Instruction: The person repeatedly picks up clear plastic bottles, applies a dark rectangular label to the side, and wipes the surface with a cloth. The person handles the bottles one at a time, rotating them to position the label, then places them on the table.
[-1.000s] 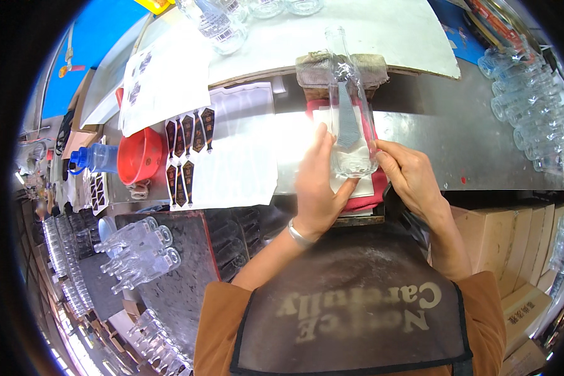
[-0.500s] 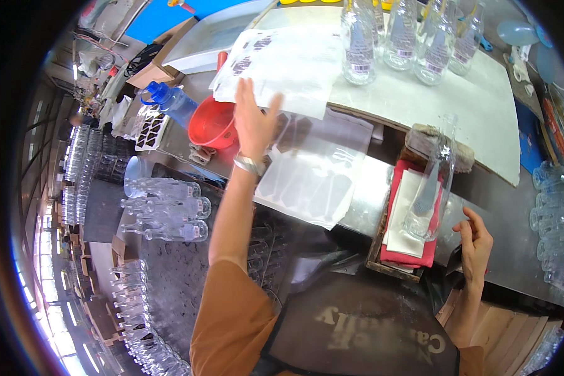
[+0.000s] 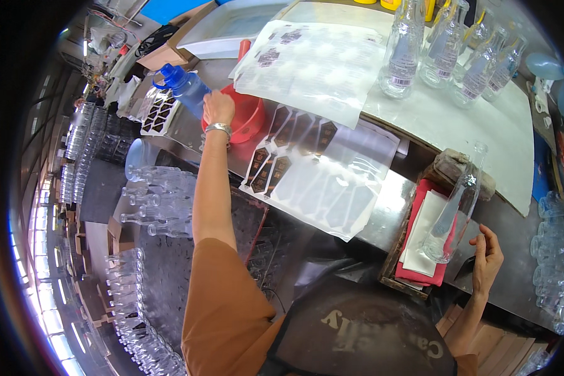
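My left hand (image 3: 218, 108) is closed over the left side of a red plastic bucket (image 3: 252, 118), beside a clear blue-capped water bottle (image 3: 191, 91). What its curled fingers hold, if anything, is hidden. My right hand (image 3: 486, 258) has its fingers apart, bent loosely and holding nothing, just right of a clear glass bottle (image 3: 450, 220). That bottle lies slanted on a white cloth (image 3: 418, 258) over a red cloth (image 3: 423, 187) in a wooden box, its neck against a worn padded block (image 3: 460, 170). A partly used decal sheet (image 3: 323, 194) with dark labels lies between my hands.
Printed sheets (image 3: 313, 66) are stacked behind the decal sheet. Several printed glass bottles (image 3: 401, 62) stand upright on a white board (image 3: 514, 138) at the back right. More glass bottles (image 3: 163, 194) lie in rows at left and at the right edge (image 3: 554, 250).
My left hand has moved left from the sheets' edge to the bucket, and its spread fingers have curled. The view has shifted slightly. My right hand stays beside the glass bottle.
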Tool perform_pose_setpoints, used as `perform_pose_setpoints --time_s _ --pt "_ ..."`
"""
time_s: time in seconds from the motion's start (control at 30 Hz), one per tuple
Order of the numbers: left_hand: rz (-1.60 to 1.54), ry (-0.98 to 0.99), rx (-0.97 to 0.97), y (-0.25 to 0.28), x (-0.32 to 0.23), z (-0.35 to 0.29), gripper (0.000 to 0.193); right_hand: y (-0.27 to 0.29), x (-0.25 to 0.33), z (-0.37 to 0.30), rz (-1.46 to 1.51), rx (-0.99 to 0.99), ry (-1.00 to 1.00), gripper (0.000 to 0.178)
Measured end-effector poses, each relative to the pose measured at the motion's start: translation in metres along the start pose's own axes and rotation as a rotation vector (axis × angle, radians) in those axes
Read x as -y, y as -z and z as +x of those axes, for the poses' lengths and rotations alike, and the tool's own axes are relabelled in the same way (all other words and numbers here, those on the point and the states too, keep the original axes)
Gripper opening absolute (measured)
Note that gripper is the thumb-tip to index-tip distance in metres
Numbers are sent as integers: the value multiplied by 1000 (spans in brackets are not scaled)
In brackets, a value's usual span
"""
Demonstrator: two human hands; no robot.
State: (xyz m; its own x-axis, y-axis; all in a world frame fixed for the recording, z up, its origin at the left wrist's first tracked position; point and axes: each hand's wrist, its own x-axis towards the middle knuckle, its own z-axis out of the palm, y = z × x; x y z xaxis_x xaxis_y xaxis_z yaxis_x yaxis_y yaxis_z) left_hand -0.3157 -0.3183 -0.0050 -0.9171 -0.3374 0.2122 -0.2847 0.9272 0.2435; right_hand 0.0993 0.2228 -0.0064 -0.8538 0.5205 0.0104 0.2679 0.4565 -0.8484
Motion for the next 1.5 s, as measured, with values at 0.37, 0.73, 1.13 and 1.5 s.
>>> perform_pose_setpoints --time_s 0.37,0.73,1.13,1.5 --pt "-230 -209 -233 7 -22 11 39 -12 -2 -2 -28 -32 84 25" --pt "-100 -713 -142 -2 -78 -38 45 -13 10 -3 -63 25 80 26" --pt "-178 -895 -160 16 -47 -105 45 -15 10 -19 -20 73 155 29" --pt "-1140 -359 541 29 -109 -227 29 -38 18 -43 -122 150 308 74"
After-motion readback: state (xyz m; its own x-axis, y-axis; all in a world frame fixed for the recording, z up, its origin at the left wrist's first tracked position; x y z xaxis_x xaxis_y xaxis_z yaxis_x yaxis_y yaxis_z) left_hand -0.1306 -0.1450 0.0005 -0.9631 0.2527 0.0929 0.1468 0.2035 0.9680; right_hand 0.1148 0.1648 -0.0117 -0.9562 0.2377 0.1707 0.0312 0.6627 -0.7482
